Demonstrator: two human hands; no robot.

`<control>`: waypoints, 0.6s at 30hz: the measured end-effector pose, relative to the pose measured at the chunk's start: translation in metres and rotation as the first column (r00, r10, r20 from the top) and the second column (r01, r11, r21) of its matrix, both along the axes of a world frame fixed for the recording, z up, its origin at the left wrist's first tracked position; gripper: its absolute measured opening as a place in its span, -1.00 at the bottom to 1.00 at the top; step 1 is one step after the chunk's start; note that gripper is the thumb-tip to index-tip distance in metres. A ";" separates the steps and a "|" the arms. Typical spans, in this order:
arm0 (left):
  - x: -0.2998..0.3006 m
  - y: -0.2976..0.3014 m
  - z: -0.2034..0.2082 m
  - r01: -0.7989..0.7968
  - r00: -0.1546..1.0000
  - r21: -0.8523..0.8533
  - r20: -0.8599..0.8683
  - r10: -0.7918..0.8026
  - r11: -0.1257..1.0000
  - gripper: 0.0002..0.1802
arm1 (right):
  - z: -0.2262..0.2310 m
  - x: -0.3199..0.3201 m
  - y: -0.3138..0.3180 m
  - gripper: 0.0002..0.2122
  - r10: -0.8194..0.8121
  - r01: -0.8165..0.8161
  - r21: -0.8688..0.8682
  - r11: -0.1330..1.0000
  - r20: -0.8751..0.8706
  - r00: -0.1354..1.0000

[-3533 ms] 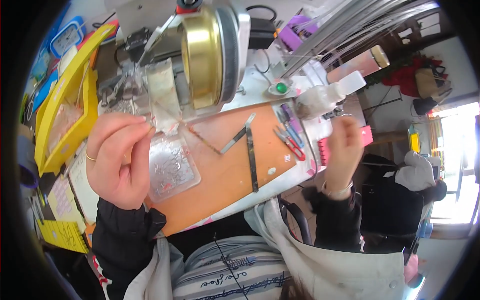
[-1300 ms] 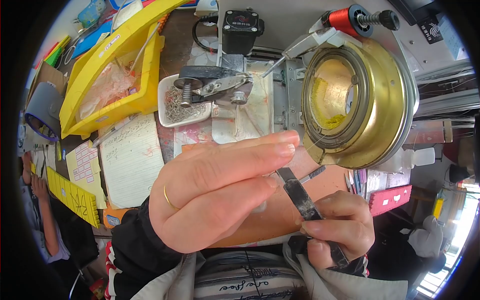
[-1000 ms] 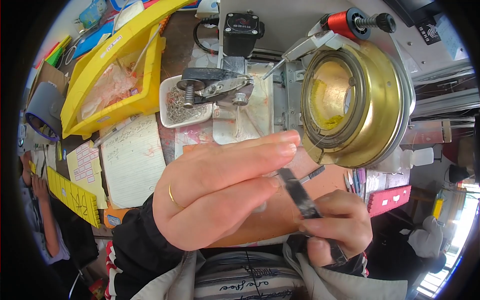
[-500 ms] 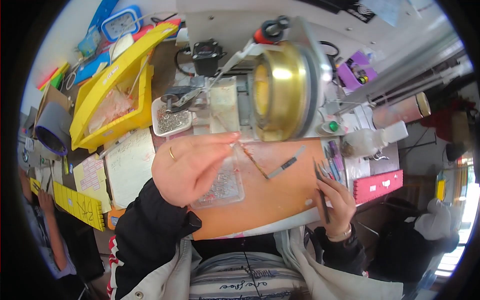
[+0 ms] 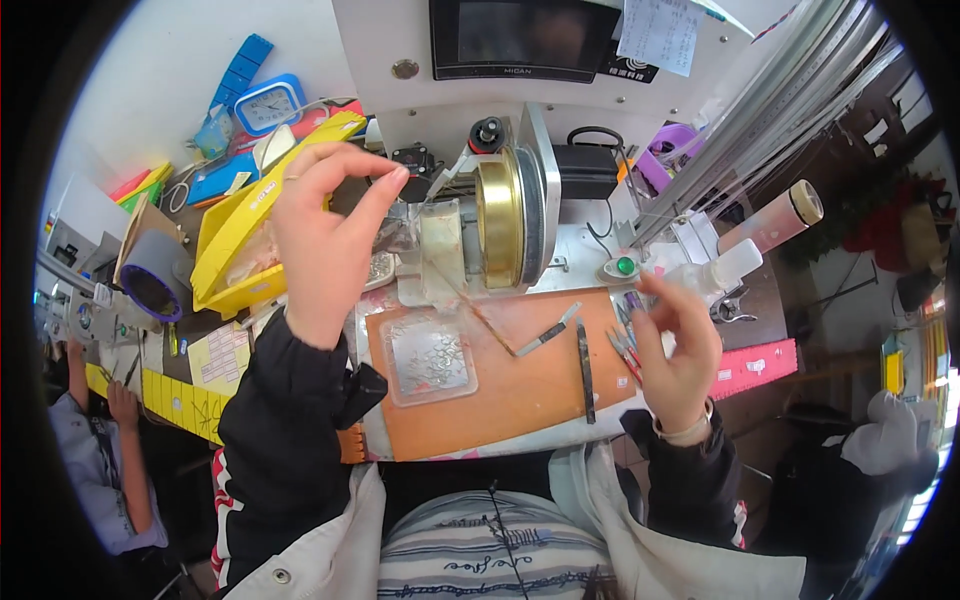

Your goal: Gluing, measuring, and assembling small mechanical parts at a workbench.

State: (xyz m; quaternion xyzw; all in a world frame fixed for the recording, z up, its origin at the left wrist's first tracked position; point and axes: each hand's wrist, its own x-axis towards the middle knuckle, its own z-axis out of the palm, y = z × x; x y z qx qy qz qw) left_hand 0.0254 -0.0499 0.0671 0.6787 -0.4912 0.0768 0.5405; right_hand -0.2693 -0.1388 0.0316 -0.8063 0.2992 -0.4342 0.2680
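Note:
My left hand (image 5: 330, 235) is raised in front of the yellow bin, thumb and index finger pinched together. Whatever is in that pinch, if anything, is too small to make out. Over the right edge of the orange mat (image 5: 520, 400) hovers my right hand (image 5: 682, 350), fingers bent but apart, holding nothing. Dark tweezers (image 5: 586, 370) lie on the mat beside it. A thin brown stick (image 5: 492, 322) and a grey-and-black slim tool (image 5: 548, 332) rest there too, their ends nearly meeting. To their left sits a clear shallow tray (image 5: 432, 358) of small metal pieces.
A machine with a brass-coloured wheel (image 5: 498, 225) stands behind the mat. A yellow bin (image 5: 225, 285) is at left, a pink ruler-like strip (image 5: 757, 368) at right. Near the machine stands a clear bottle (image 5: 715, 275). Another person's hand (image 5: 122, 405) shows at far left.
My right hand has let go of the tweezers, which now lie on the mat, and has lifted. My left hand has risen away from the mat. The view has shifted upward.

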 end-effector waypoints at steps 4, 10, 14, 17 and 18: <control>-0.005 -0.010 -0.015 0.072 0.996 0.125 0.052 -0.079 0.990 -0.89 | 0.004 0.051 -0.024 -0.71 0.124 -0.162 0.195 0.967 0.194 0.973; -0.023 -0.032 -0.021 0.109 0.987 0.203 0.092 -0.130 0.973 -0.89 | -0.016 0.093 -0.077 -0.79 0.317 -0.343 0.280 0.897 0.133 0.939; -0.024 -0.036 -0.025 0.078 0.989 0.216 0.107 -0.103 0.973 -0.88 | -0.023 0.113 -0.081 -0.82 0.428 -0.428 0.259 0.866 0.060 0.902; -0.024 -0.036 -0.024 0.059 0.983 0.230 0.156 -0.096 0.971 -0.86 | -0.015 0.109 -0.076 -0.87 0.432 -0.426 0.202 0.882 0.013 0.902; -0.023 -0.035 -0.024 0.066 0.982 0.232 0.156 -0.104 0.970 -0.86 | -0.011 0.103 -0.075 -0.88 0.342 -0.324 0.189 0.927 -0.067 0.937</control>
